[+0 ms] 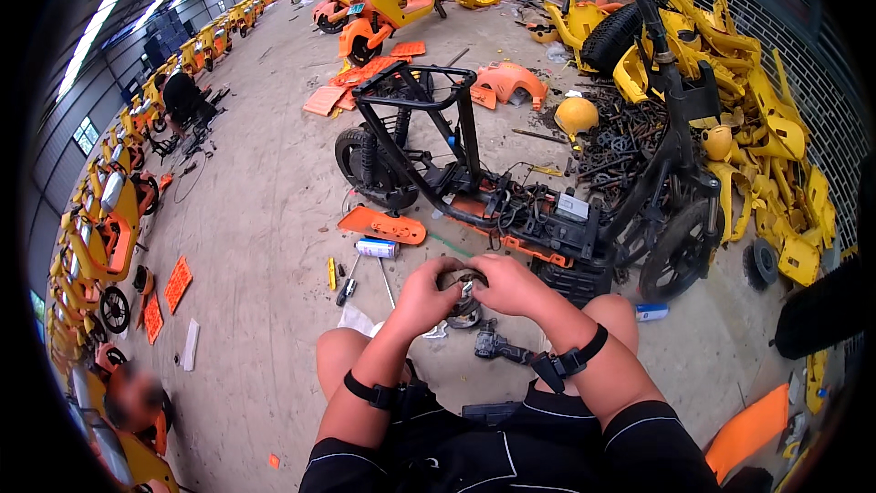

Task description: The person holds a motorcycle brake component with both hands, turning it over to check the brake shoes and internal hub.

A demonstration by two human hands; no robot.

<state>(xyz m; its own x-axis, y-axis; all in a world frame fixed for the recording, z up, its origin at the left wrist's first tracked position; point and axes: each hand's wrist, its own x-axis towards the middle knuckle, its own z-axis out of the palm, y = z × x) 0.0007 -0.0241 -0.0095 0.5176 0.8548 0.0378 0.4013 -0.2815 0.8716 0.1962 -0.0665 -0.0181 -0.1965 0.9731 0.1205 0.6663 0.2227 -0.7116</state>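
The round metallic part (467,293) sits between the hands, above the floor (265,246) and between the person's knees, well inside the floor's edges. It looks squat and rounded, its upper side tipped toward the viewer; which way its long axis runs cannot be told. Just below, a greyish rounded shape shows, and whether it belongs to the same part or is a separate one is unclear.

The left hand (429,297) curls around its left side and the right hand (505,284) around its right, fingers bent in and thumbs close together, so both grip it with little opening. The fingers cover most of its sides, and its lower end is hard to make out.

Beside it, toward the right knee, lies a dark power tool (500,345), head toward the left, its far end partly hidden by the right forearm. Beyond the hands lie a blue-and-white can (377,247) and an orange panel (383,225), near a stripped black scooter frame (467,137). Yellow panels (776,141) heap along the floor's right edge against the brick wall (815,64); a dark shape (826,310) at the right rim is cut off.
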